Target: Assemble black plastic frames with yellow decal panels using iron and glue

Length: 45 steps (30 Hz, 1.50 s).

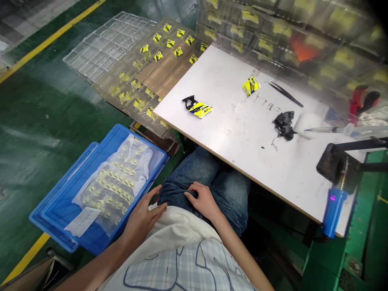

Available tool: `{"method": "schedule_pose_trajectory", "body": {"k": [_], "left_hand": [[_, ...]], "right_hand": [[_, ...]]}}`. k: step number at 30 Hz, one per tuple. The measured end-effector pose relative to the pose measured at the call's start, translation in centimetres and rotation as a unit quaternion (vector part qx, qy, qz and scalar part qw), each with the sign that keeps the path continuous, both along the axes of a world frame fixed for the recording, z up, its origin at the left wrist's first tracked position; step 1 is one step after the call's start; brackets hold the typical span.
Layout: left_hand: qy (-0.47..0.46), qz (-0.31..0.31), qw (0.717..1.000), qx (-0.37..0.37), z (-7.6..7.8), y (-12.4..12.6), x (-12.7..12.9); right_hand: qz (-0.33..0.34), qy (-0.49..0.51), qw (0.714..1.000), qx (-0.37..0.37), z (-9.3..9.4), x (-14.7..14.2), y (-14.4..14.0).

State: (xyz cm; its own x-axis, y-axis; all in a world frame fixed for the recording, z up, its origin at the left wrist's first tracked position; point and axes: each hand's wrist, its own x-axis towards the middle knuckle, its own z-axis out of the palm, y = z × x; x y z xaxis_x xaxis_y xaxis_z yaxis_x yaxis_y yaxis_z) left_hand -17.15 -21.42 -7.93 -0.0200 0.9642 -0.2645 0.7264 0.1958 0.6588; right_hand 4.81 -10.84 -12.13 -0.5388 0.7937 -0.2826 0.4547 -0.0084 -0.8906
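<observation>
My left hand [142, 217] is beside my hip, against the edge of my white shirt, thumb and fingers apart and nothing in it. My right hand [203, 201] rests on the jeans [194, 167] on my lap, thumb and forefinger apart, with no object in it. On the white table [212, 89] before me lies a yellow-and-blue patterned panel [201, 109] joined to or touching a black plastic bracket [189, 102]. Farther back are a second patterned piece [251, 86] and black tweezers [285, 93]. A clump of black plastic parts [284, 125] sits to the right.
Clear divided trays [136, 68] with yellow pieces stand left of the table; more are stacked behind [266, 30]. A blue crate [106, 133] with bagged pieces is on the floor at left. A blue-handled tool [334, 212], a syringe [330, 129] and red-handled pliers [354, 105] are at right.
</observation>
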Motion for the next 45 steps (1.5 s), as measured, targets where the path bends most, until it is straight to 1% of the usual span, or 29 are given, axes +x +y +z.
{"method": "schedule_pose_trajectory", "body": {"k": [4, 9, 12, 14, 19, 21, 24, 26, 29, 31, 34, 37, 39, 40, 42, 45], "left_hand": [[-0.002, 0.017, 1.000, -0.012, -1.0, 0.6, -0.2], [-0.001, 0.038, 0.998, -0.048, -2.7, 1.4, 0.0], [-0.010, 0.019, 0.998, -0.059, -2.8, 1.3, 0.2], [-0.014, -0.001, 0.998, -0.057, -2.4, 1.4, 0.2], [-0.002, -0.063, 0.998, -0.024, -0.8, 1.9, 0.2], [0.019, -0.073, 0.997, -0.002, -0.4, 2.0, 0.4], [0.060, -0.069, 0.995, 0.030, -0.1, 1.7, 0.9], [0.101, -0.073, 0.991, 0.055, 0.0, 1.2, 1.3], [0.181, -0.072, 0.977, 0.087, 0.1, 0.4, 2.0], [0.212, -0.048, 0.972, 0.095, 0.1, -0.1, 2.6], [0.221, -0.013, 0.969, 0.106, 0.1, -0.7, 3.2], [0.207, -0.016, 0.972, 0.110, -0.1, -0.6, 3.0], [0.178, -0.033, 0.979, 0.095, -0.3, 0.0, 2.4], [0.152, -0.041, 0.984, 0.082, -0.4, 0.3, 2.0], [0.073, -0.046, 0.995, 0.045, -0.5, 1.1, 1.2], [-0.036, -0.026, 0.999, -0.010, -0.9, 1.9, 0.5]], "right_hand": [[0.030, -0.015, 0.999, 0.007, 0.9, 0.2, -0.1], [0.056, -0.030, 0.997, 0.037, 4.0, 0.5, -0.7], [0.108, -0.065, 0.991, 0.043, 5.5, 0.1, -1.1], [0.136, -0.105, 0.984, 0.039, 5.7, -0.6, -1.3], [0.176, -0.191, 0.964, 0.054, 5.3, -2.1, -0.8], [0.192, -0.204, 0.958, 0.065, 5.3, -2.3, -0.6], [0.201, -0.214, 0.953, 0.079, 5.5, -2.3, -0.7], [0.190, -0.224, 0.952, 0.082, 5.5, -2.3, -1.1], [0.156, -0.229, 0.958, 0.074, 5.1, -2.5, -2.0], [0.130, -0.214, 0.966, 0.060, 4.6, -2.6, -2.4], [0.100, -0.155, 0.983, 0.023, 3.6, -2.3, -2.2], [0.083, -0.067, 0.994, -0.037, 2.5, -1.7, -1.3], [0.084, -0.012, 0.992, -0.089, 1.7, -1.3, -0.7], [0.087, 0.011, 0.989, -0.116, 1.4, -1.1, -0.4], [0.095, 0.051, 0.981, -0.164, 0.9, -0.9, -0.2], [0.093, 0.088, 0.970, -0.209, 0.6, -0.8, -0.2]]}}
